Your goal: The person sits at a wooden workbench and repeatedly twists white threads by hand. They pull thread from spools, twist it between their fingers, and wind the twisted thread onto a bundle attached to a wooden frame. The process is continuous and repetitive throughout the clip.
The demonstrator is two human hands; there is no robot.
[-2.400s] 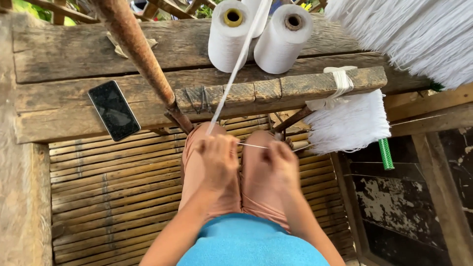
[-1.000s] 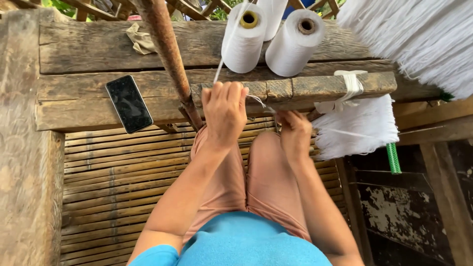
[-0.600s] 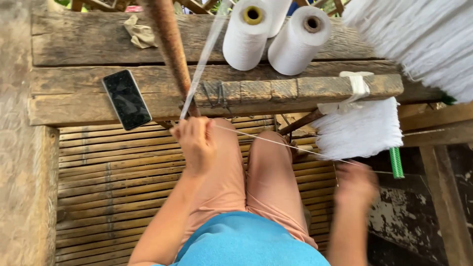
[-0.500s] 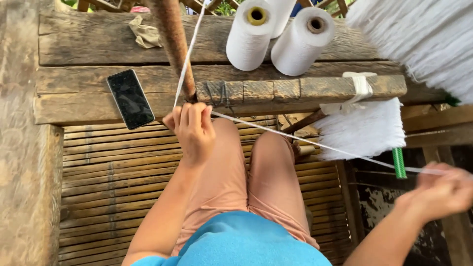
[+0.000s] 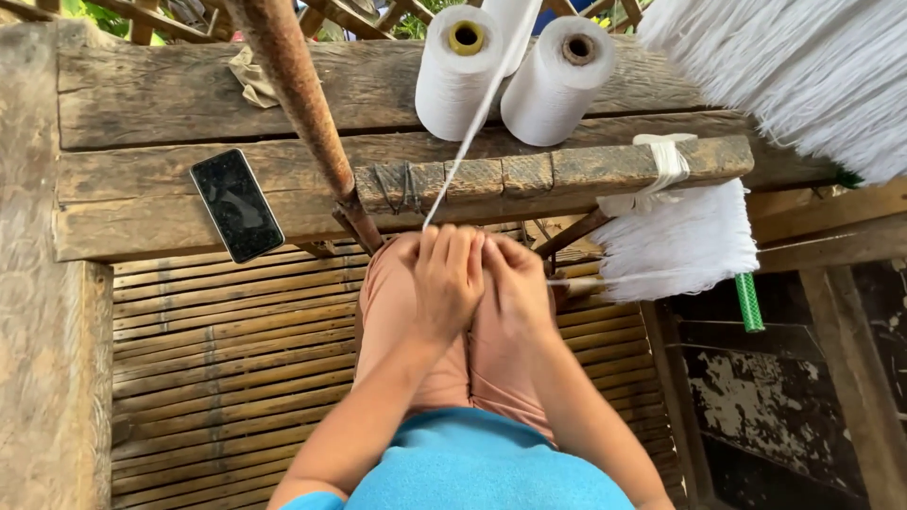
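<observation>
Both hands point(image 5: 482, 283) pinch white thread point(image 5: 470, 132) (over knees)

Your hands point(image 5: 487, 279) sit boxed in: the wooden beam point(image 5: 557, 175) and rusty pole point(image 5: 302, 99) block just ahead, the taut white thread point(image 5: 472, 132) rises over your fingers, and the yarn bundle point(image 5: 675, 241) crowds the right. Open bamboo slats point(image 5: 236, 349) lie to your left

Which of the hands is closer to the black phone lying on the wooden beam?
Left. The left hand rests over the knees, to the right of the black phone and a little below it. The right hand sits just beyond the left, farther from the phone.
</observation>
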